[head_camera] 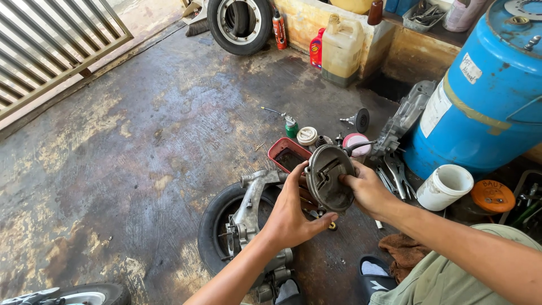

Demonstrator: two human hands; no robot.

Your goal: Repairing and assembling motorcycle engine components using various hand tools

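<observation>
Head view: both hands hold a round grey metal cover [329, 178] upright above the floor [141, 141]. Left hand [293, 212] grips its left edge, fingers curled, thumb under. Right hand [364, 189] clasps its right edge. Below lies a tyre [217, 226] with an engine arm [251, 203]; a red tray [289, 155] sits just behind.

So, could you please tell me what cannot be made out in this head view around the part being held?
- Far face of the round grey metal cover plate: turned away; both the left hand and right hand have a grip on its edges.
- Black tyre on the floor: partly covered by the left forearm.
- Blue drum: cut off by the right edge.
- Tools beside it: too small.
</observation>
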